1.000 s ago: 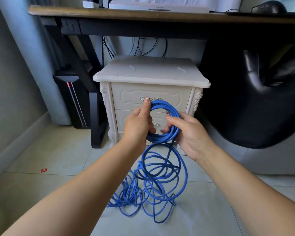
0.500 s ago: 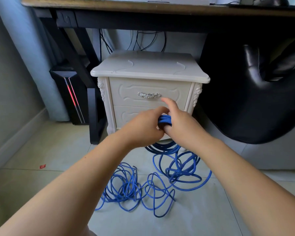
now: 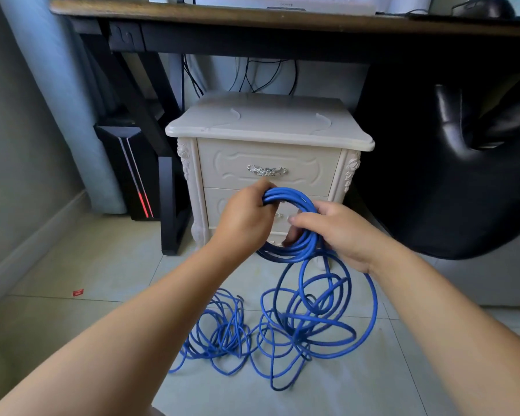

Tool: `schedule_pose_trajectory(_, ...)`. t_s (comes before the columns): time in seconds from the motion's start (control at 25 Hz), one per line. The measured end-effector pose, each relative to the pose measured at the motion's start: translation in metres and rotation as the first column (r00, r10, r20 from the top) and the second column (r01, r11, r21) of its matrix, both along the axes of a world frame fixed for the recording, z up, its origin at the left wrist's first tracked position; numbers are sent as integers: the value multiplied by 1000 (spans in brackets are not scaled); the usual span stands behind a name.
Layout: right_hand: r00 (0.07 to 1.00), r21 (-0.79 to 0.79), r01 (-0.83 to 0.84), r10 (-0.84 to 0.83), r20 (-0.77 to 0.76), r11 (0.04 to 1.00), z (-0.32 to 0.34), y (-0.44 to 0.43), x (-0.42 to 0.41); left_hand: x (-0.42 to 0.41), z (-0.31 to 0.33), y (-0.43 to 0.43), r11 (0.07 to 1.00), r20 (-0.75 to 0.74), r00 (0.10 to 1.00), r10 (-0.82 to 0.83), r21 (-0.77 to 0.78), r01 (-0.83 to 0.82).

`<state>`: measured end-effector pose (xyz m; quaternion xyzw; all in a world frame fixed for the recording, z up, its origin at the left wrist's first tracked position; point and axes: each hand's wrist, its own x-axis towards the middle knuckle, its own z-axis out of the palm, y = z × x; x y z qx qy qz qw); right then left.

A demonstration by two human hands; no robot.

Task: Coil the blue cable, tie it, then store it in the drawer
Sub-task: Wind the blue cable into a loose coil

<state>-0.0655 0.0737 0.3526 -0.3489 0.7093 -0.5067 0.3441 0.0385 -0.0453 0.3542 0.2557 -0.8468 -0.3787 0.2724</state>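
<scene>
Smooth blue cable (image 3: 291,195), glossy tiles (image 3: 357,385)

Both bare forearms stretch out front. Left hand (image 3: 246,219) is curled round the blue cable (image 3: 294,195), right hand (image 3: 339,232) grips it alongside, thumb pointing left.

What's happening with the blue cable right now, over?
Hands: left hand grips coil top, right hand its side. Part-coiled long blue cable, rest loose on pale tiled floor. Ahead, white carved nightstand, top drawer shut.
</scene>
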Motion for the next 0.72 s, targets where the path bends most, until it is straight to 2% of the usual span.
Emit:
schedule_pose_trajectory(0.04, 997, -28, 64, -65, -33, 998, -4, -3, 0, -1, 0, 2, 998, -11, 1000, 10, 58, -9)
schedule_pose_trajectory(0.12, 973, -98, 231, -233, -1, 968, -10, -8, -2, 0, 1, 3, 948, -82, 995, -53, 308, 76)
schedule_pose_trajectory(0.2, 928, -153, 369, -354, 116, 917, -10, -9, -7, 4, -2, 4, 803, -104, 959, -262, 527, 277)
schedule_pose_trajectory(0.24, 917, -165, 392, -369, 154, 905, -8, -8, -8, 8, -4, 9, 747, -56, 913, -404, 556, 364)
schedule_pose_trajectory(0.28, 912, -169, 397, -366, 185, 902, -5, -6, -8, 10, -9, 14, 733, 26, 864, -503, 543, 410)
schedule_pose_trajectory(0.32, 905, -180, 404, -364, 220, 897, -2, -5, -8, 10, -14, 17, 765, 114, 845, -523, 501, 406)
schedule_pose_trajectory(0.4, 855, -220, 470, -379, 354, 855, 5, -3, -9, 9, -21, 15, 866, 200, 881, -429, 371, 337)
schedule_pose_trajectory(0.48, 749, -218, 577, -404, 524, 787, 8, 1, -14, 10, -23, 6, 883, 129, 914, -386, 338, 325)
schedule_pose_trajectory(0.56, 645, -161, 654, -433, 630, 739, 9, 5, -18, 12, -21, -4, 863, 21, 933, -359, 389, 323)
schedule_pose_trajectory(0.64, 608, -97, 673, -473, 638, 734, 7, 9, -19, 14, -20, -6, 833, -63, 934, -350, 436, 342)
schedule_pose_trajectory(0.72, 614, -71, 666, -492, 617, 743, 7, 10, -16, 15, -19, -5, 786, -106, 926, -362, 499, 365)
